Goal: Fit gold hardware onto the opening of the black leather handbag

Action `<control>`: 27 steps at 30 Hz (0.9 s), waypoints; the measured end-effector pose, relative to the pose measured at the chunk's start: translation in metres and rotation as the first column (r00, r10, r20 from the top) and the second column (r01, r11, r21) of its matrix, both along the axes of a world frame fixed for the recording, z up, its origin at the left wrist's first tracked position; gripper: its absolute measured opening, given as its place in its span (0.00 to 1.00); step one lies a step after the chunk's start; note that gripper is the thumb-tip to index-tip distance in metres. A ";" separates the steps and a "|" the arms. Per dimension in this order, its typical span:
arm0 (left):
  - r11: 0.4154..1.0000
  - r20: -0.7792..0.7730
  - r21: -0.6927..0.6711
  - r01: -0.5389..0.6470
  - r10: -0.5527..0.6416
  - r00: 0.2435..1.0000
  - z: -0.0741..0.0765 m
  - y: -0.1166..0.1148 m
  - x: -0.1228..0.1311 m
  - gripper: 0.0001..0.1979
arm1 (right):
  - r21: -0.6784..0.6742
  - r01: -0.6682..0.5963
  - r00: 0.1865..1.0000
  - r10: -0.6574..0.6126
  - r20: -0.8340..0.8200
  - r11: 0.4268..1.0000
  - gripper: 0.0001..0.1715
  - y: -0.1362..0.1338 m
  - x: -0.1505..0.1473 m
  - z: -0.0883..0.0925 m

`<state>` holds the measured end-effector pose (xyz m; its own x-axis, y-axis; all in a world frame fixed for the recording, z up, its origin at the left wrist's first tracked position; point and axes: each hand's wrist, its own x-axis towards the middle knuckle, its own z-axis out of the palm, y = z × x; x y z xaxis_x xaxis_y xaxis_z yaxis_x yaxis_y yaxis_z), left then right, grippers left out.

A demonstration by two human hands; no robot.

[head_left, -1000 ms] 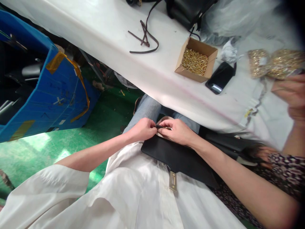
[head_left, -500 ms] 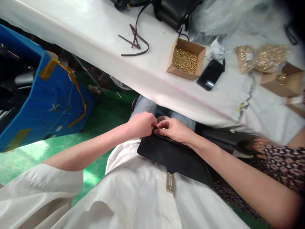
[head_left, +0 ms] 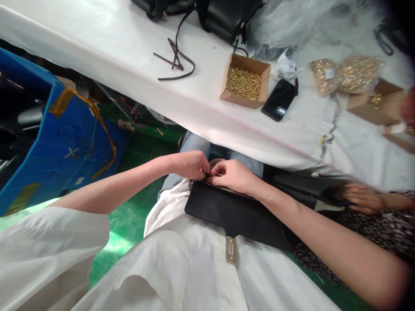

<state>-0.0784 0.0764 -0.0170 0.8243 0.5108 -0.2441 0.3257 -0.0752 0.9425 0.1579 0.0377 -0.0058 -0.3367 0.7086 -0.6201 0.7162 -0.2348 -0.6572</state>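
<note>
A black handbag [head_left: 238, 214] lies across my lap, its flap spread toward my body and a gold metal clasp plate [head_left: 231, 250] hanging at the flap's edge. At the bag's far left corner, my left hand [head_left: 194, 165] is closed in a pinch on a small black piece of the bag's edge. Right beside it, my right hand [head_left: 231, 175] has thumb and fingertips pressed together at the same corner. Its fingers cover part of the bag's opening, and any small part between them is hidden.
On the white-covered table stand a cardboard box [head_left: 245, 82] of gold fittings, a phone [head_left: 279, 99], bags of fittings [head_left: 359, 73], a dark strap [head_left: 177, 60] and black bags [head_left: 223, 17]. A blue bin [head_left: 65, 142] is at left. A co-worker's hand [head_left: 363, 198] holds black material at right.
The view has shifted slightly, so the table items sit further left. My hands stay pinched at the bag's corner. The co-worker's hand shows more, and another hand appears at the right edge.
</note>
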 end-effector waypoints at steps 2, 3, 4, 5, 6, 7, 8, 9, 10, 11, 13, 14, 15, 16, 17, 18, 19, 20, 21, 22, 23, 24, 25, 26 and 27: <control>1.000 -0.014 -0.025 -0.009 0.009 1.000 -0.002 0.000 -0.001 0.10 | 0.041 -0.046 0.998 0.045 0.032 0.998 0.09 0.001 -0.002 0.001; 1.000 -0.027 -0.018 -0.003 0.003 1.000 -0.003 0.001 -0.001 0.10 | 0.058 -0.060 0.997 0.057 0.045 0.997 0.08 0.001 -0.003 0.000; 1.000 -0.037 -0.003 0.011 -0.011 0.999 -0.004 0.001 0.000 0.11 | 0.074 -0.067 0.997 0.063 0.053 0.995 0.08 0.002 -0.004 0.000; 0.999 -0.037 0.015 0.030 -0.029 0.999 -0.005 0.002 0.001 0.11 | 0.085 -0.071 0.996 0.066 0.056 0.994 0.07 0.002 -0.004 -0.001; 0.999 -0.030 0.030 0.045 -0.044 0.999 -0.006 0.002 0.002 0.12 | 0.092 -0.072 0.996 0.067 0.055 0.993 0.07 0.003 -0.004 -0.002; 0.998 -0.016 0.038 0.054 -0.053 0.998 -0.007 0.003 0.002 0.12 | 0.092 -0.071 0.997 0.067 0.049 0.993 0.07 0.003 -0.003 -0.003; 0.998 -0.001 0.033 0.055 -0.055 0.998 -0.008 0.003 0.003 0.12 | 0.089 -0.070 0.997 0.067 0.039 0.994 0.08 0.003 -0.002 -0.005; 0.999 0.012 0.010 0.050 -0.050 0.999 -0.010 0.003 0.003 0.12 | 0.085 -0.068 0.997 0.066 0.030 0.994 0.08 0.003 -0.001 -0.007; 0.999 0.017 -0.026 0.043 -0.042 0.999 -0.011 0.004 0.003 0.11 | 0.080 -0.067 0.998 0.065 0.020 0.995 0.09 0.003 -0.001 -0.009; 0.997 0.014 -0.071 0.037 -0.036 0.999 -0.013 0.003 0.003 0.12 | 0.078 -0.065 0.998 0.064 0.011 0.995 0.10 0.002 0.000 -0.010; 0.988 -0.008 -0.153 0.033 -0.034 0.999 -0.016 0.003 0.003 0.13 | 0.073 -0.059 0.998 0.060 -0.002 0.996 0.11 0.001 0.000 -0.012; 0.984 -0.020 -0.177 0.035 -0.039 0.999 -0.018 0.002 0.003 0.12 | 0.069 -0.057 0.998 0.057 -0.005 0.996 0.11 0.002 -0.001 -0.011; 0.982 -0.030 -0.184 0.038 -0.044 0.999 -0.019 0.002 0.003 0.12 | 0.065 -0.059 0.998 0.060 -0.006 0.996 0.11 0.002 -0.002 -0.009; 0.984 -0.038 -0.173 0.041 -0.048 0.998 -0.020 0.001 0.004 0.11 | 0.060 -0.074 0.997 0.074 -0.003 0.995 0.12 0.004 -0.002 -0.005; 0.988 -0.041 -0.146 0.041 -0.048 0.998 -0.020 0.000 0.004 0.10 | 0.057 -0.105 0.994 0.105 0.001 0.993 0.12 0.006 -0.001 0.000; 0.993 -0.042 -0.108 0.038 -0.042 0.998 -0.020 -0.001 0.004 0.10 | 0.060 -0.151 0.989 0.150 0.012 0.987 0.12 0.009 0.000 0.007; 0.997 -0.040 -0.064 0.032 -0.034 0.999 -0.018 -0.002 0.003 0.10 | 0.068 -0.201 0.979 0.200 0.031 0.977 0.13 0.012 0.004 0.015; 1.000 -0.037 -0.019 0.023 -0.024 0.999 -0.017 -0.004 0.002 0.11 | 0.073 -0.247 0.969 0.244 0.051 0.966 0.16 0.016 0.008 0.024; 1.000 -0.036 0.021 0.016 -0.015 0.999 -0.015 -0.006 0.001 0.11 | 0.065 -0.281 0.959 0.276 0.067 0.958 0.19 0.019 0.015 0.034; 0.999 -0.038 0.053 0.014 -0.012 0.999 -0.013 -0.008 -0.001 0.11 | 0.037 -0.300 0.952 0.297 0.077 0.953 0.21 0.021 0.022 0.042; 0.997 -0.040 0.076 0.015 -0.012 0.999 -0.012 -0.010 -0.003 0.11 | -0.012 -0.307 0.948 0.307 0.083 0.952 0.22 0.022 0.030 0.050; 0.996 -0.044 0.089 0.018 -0.014 0.999 -0.011 -0.012 -0.005 0.10 | -0.067 -0.305 0.947 0.311 0.085 0.950 0.22 0.023 0.038 0.057; 0.995 -0.048 0.093 0.023 -0.019 0.999 -0.010 -0.013 -0.007 0.10 | -0.113 -0.300 0.947 0.310 0.085 0.947 0.22 0.022 0.045 0.063; 0.995 -0.056 0.093 0.028 -0.023 0.998 -0.011 -0.015 -0.008 0.10 | -0.131 -0.300 0.945 0.313 0.094 0.945 0.21 0.021 0.052 0.067; 0.996 -0.068 0.089 0.028 -0.022 0.997 -0.011 -0.016 -0.008 0.10 | -0.115 -0.315 0.938 0.327 0.113 0.942 0.21 0.019 0.057 0.071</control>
<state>-0.0867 0.0606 -0.0276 0.8205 0.5124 -0.2533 0.3850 -0.1680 0.9075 0.2146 0.0567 0.0648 -0.4501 0.5128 -0.7311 0.8402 -0.0342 -0.5412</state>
